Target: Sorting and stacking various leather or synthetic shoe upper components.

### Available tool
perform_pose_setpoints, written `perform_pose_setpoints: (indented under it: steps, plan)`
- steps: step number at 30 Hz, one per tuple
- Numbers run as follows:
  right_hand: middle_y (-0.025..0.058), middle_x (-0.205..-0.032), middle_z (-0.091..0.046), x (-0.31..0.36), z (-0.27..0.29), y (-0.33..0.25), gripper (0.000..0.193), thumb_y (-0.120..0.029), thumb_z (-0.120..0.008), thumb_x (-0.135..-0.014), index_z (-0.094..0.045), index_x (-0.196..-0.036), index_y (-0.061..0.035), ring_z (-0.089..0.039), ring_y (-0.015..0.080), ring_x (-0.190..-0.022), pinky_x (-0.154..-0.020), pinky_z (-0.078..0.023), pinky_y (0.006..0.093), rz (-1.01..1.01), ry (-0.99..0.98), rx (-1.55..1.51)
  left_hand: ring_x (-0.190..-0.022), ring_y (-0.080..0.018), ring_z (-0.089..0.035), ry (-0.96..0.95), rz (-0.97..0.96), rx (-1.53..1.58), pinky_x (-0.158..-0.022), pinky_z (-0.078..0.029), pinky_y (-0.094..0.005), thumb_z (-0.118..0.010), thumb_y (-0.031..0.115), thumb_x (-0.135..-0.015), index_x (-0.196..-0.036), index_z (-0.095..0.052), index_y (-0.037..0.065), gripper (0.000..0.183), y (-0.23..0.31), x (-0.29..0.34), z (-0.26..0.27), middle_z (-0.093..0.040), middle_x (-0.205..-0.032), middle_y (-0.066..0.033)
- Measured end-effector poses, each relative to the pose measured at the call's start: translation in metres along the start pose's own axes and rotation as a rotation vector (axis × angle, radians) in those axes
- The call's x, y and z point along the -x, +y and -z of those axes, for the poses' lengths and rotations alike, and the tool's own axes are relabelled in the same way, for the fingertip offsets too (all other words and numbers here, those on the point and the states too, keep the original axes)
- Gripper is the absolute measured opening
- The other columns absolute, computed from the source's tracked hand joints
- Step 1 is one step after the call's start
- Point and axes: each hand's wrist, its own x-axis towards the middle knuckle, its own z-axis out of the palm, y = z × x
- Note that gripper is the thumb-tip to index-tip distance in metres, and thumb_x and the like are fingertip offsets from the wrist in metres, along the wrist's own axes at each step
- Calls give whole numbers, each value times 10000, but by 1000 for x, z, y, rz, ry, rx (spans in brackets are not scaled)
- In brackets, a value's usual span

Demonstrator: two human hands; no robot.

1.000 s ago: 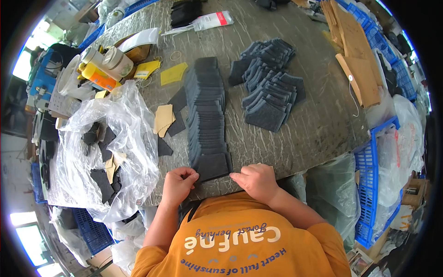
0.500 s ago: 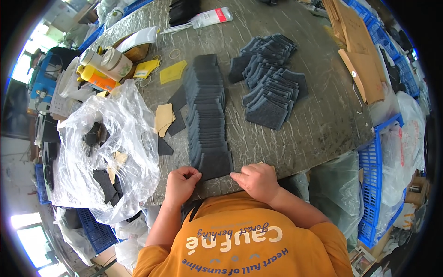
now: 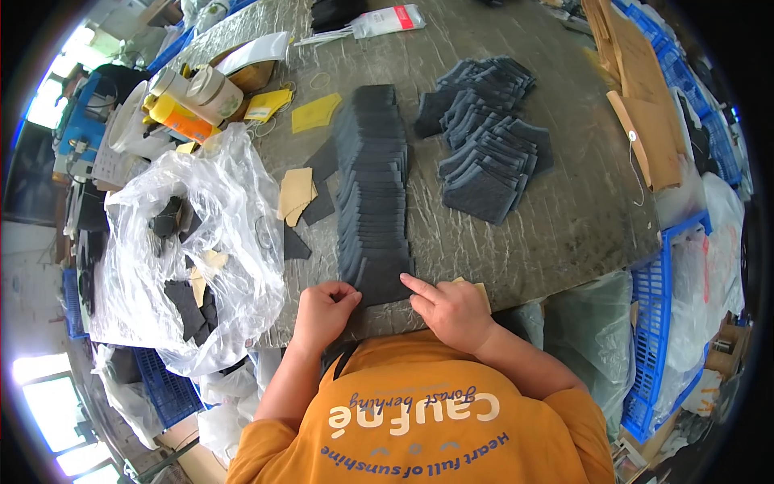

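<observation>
A long overlapping row of dark grey-blue felt-like pieces (image 3: 375, 181) runs away from me down the table. At its near end lies the front dark piece (image 3: 383, 282). My left hand (image 3: 324, 313) is closed in a pinch at that piece's left corner; the fingertips partly hide what is between them. On the opposite side, my right hand (image 3: 453, 313) has its index finger stretched out to touch the piece's right edge, with the thumb apart below it and the other fingers curled. A tan scrap (image 3: 476, 289) shows partly behind the right hand.
More dark pieces (image 3: 488, 137) lie fanned in a pile to the right. Left are tan cut pieces (image 3: 297, 195), a yellow sheet (image 3: 316, 113) and a clear plastic bag (image 3: 242, 298) with scraps. Brown cardboard (image 3: 645, 137) and a blue crate (image 3: 649, 331) flank the table's right side.
My right index finger has slid up along the front piece's right edge and straightened. The left hand stays at the left corner. The whole view has shifted slightly.
</observation>
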Motion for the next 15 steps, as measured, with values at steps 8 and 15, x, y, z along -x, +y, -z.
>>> perform_pose_setpoints:
  steps: [8, 15]
  plan:
    - [-17, -1220, -591, -3, 2, -4, 230, -158, -588, -776, -648, -996, -134, -555, 149, -591, -567, -457, 316, -34, -27, 60, -610, -272, -622, 58, -132, -416, -577, -476, -361, -698, 221, -738, -710, -655, 55, 174, 13, 0, -2, -636, -688, -142]
    - [102, -1054, -629, -23, 11, 0, 299, -103, -709, -774, -610, -1050, -44, -634, 171, -729, -658, -501, 304, -487, 267, -694, -639, -222, -591, 37, -354, -52, -575, -467, -311, -721, 70, -697, -724, -641, 32, 93, 16, 7, 2, -642, -791, -88]
